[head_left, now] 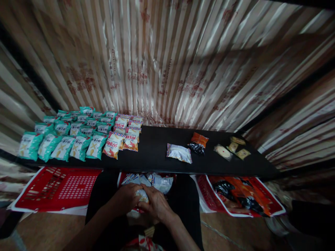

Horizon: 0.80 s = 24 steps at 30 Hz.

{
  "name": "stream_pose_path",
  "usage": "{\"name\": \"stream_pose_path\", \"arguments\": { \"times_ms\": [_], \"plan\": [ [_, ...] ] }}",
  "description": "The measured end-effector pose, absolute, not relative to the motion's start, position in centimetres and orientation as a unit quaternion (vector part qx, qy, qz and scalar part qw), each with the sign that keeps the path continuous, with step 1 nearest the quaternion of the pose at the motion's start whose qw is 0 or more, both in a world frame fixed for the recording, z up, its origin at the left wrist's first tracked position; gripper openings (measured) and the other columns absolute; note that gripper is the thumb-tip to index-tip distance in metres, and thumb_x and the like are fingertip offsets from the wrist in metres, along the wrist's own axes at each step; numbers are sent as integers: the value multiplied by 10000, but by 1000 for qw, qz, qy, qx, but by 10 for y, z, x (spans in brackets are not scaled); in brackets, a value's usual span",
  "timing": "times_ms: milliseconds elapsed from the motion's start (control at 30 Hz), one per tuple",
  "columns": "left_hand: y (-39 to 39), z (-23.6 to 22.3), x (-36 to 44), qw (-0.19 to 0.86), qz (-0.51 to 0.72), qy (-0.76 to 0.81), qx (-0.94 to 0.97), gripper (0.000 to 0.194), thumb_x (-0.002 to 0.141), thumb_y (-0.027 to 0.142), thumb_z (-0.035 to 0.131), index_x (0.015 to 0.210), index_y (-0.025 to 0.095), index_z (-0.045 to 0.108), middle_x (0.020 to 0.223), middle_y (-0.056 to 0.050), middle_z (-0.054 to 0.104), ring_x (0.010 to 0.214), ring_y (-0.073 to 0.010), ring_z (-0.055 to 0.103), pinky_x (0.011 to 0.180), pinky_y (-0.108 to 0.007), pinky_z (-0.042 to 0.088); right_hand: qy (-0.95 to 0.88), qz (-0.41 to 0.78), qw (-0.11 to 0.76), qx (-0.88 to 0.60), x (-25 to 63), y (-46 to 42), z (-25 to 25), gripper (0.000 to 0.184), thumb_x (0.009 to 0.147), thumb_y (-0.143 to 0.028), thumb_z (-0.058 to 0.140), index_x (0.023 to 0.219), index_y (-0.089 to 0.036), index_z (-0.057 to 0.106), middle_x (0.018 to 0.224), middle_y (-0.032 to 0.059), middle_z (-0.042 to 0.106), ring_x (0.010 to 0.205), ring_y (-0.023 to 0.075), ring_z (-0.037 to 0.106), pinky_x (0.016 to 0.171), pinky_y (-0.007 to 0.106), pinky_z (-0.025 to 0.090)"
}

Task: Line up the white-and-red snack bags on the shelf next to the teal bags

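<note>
Down at my lap, my left hand (130, 197) and my right hand (156, 202) are closed together around a small white snack packet (142, 196). Its lower part is hidden by my fingers. Just beyond them, more silvery-white packets (162, 183) lie in a red container between my knees; my hands cover part of it. On the black shelf in front of me stand several rows of teal snack packets (62, 148). Beside these are white-and-orange packets (114, 144) with striped edges. One white packet (179, 153) lies flat nearer the middle.
An orange-and-black packet (198, 143), a pale round item in clear wrap (223, 152) and small yellowish packets (243, 153) lie on the shelf's right. Below are a red basket (78, 186) at left and another basket (209, 190) with orange-black bags. A striped curtain (157, 62) hangs behind.
</note>
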<state>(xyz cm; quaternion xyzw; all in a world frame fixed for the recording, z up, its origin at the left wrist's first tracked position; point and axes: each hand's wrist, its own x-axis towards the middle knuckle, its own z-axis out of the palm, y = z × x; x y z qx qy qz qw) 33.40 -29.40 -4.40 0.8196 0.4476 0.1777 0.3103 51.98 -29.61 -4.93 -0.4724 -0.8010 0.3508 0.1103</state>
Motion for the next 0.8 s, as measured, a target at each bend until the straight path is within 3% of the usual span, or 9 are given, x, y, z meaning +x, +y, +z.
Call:
{"name": "stream_pose_path", "arguments": {
  "times_ms": [267,533,667,800],
  "plan": [
    [-285,-14,323,414,196,449,768,303,742,326,552,1009,209,635,968,-44,690,894,-202,618,807,-275,451,-788,390,161,-448,524,-300,-51,505,838,-435,500,1287,-208,456,1217,101,587,1111,244,545,938,347,397],
    [-276,-12,316,413,126,471,769,459,746,506,518,1081,202,595,1043,-57,662,939,-209,589,823,-275,428,-757,416,165,-476,524,-297,-38,473,796,-395,558,1234,-222,523,1165,69,625,1068,237,573,910,316,412],
    [-273,-9,314,427,127,474,759,491,739,525,525,1069,170,605,1033,-72,661,926,-223,584,804,-275,423,-730,440,183,-490,525,-298,-34,431,775,-374,582,1182,-235,567,1081,43,661,971,227,609,850,301,438],
    [-270,-8,310,437,141,471,753,496,731,571,525,978,154,629,872,-30,669,757,-177,565,684,-238,421,-691,489,218,-485,525,-298,-36,391,770,-375,592,1133,-228,592,961,18,684,840,201,620,781,287,455]
  ]
}}
